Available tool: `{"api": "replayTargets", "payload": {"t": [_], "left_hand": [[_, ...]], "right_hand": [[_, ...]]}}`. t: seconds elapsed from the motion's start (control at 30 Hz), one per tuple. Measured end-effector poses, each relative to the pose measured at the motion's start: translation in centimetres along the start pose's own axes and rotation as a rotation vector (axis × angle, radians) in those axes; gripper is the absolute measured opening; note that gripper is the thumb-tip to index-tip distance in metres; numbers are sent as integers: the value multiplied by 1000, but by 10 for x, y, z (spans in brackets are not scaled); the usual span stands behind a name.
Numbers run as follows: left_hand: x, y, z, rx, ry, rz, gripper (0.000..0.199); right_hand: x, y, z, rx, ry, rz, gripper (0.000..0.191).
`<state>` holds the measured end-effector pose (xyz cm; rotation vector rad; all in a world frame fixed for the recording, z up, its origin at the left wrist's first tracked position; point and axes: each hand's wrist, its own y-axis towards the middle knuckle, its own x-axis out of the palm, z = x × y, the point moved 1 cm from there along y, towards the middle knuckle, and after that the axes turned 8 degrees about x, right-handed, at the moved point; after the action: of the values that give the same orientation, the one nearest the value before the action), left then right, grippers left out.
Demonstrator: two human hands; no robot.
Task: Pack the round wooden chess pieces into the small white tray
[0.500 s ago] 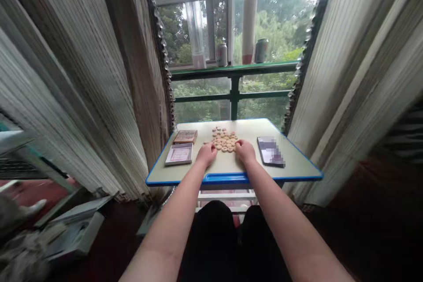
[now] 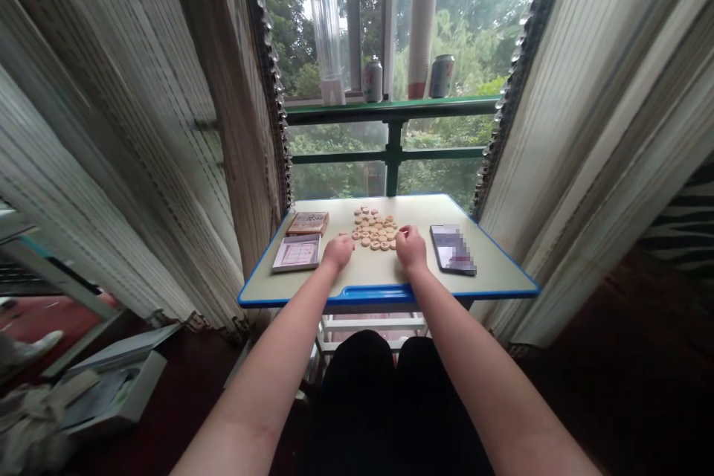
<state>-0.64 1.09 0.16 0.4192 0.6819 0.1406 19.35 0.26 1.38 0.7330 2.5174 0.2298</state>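
Round wooden Chinese chess pieces (image 2: 378,228) lie in a loose cluster on the pale desk, dark characters showing on some of them. At the cluster's left edge is my left hand (image 2: 338,250), its fingers curled closed; whatever they may hold is hidden. My right hand (image 2: 411,248) rests at the right edge of the cluster with thumb and fingers pinched together, and I cannot make out what is between them. Left of my left hand lies an open shallow box (image 2: 297,253) with a red-lined printed sheet inside. Behind it sits the patterned box lid (image 2: 308,223).
A phone (image 2: 451,248) lies at the right of the blue-edged desk (image 2: 496,275). On the green ledge beyond stand two cans (image 2: 373,82), a stack of paper cups (image 2: 422,37) and a clear plastic sleeve (image 2: 326,30). Curtains (image 2: 591,126) hang on both sides.
My left hand has moved left, away from the nearest pieces. My right hand stays beside the cluster with little change. The whole view has shifted slightly.
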Motion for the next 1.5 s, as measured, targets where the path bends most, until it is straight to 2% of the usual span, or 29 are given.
{"api": "replayTargets", "payload": {"t": [0.17,0.3,0.47,0.57,0.73,0.9,1.0,1.1,1.2,1.4,1.5], "left_hand": [[2,5,-6,-68,-70,1,31],[5,5,-5,-52,-122,-39,28],[8,5,-7,-45,-180,-52,27],[8,4,-8,-46,-225,-43,26],[4,1,-3,-69,-390,-25,20],[8,2,2,-115,-589,-81,32],[11,3,1,-150,-642,-89,31],[9,2,0,-148,-668,-55,34],[6,1,-1,-127,-686,-2,40],[3,0,-4,1,-655,125,49],[1,0,-7,47,-562,178,55]], "right_hand": [[-4,4,3,54,-6,11,27],[-5,1,0,39,-44,-50,21],[-8,-4,-4,35,-54,-17,26],[-9,-5,-5,28,-48,-36,22],[-9,-4,-2,35,-17,-46,22],[-9,-3,-1,27,8,-50,23],[-8,-4,-1,37,44,-33,21],[-8,-5,-1,59,88,-25,21],[-10,-4,0,73,135,4,29],[-13,-1,2,41,264,110,43],[-10,0,5,79,316,47,54]]}}
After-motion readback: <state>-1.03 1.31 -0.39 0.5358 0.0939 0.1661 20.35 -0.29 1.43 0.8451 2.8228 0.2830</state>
